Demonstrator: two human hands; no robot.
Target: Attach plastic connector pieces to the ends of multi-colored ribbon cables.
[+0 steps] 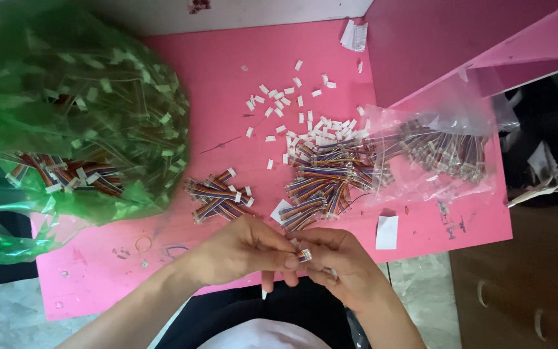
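Grip pinching connector (305, 254), apparently both hands

A short ribbon cable (304, 255) with rainbow-coloured wires ends in a small white connector. It is pinched between both hands' fingertips, just off the pink table's near edge.

Pink table (227, 58), green bag (66, 84), rainbow-striped ribbon cables (321, 178), white connectors (285, 100)
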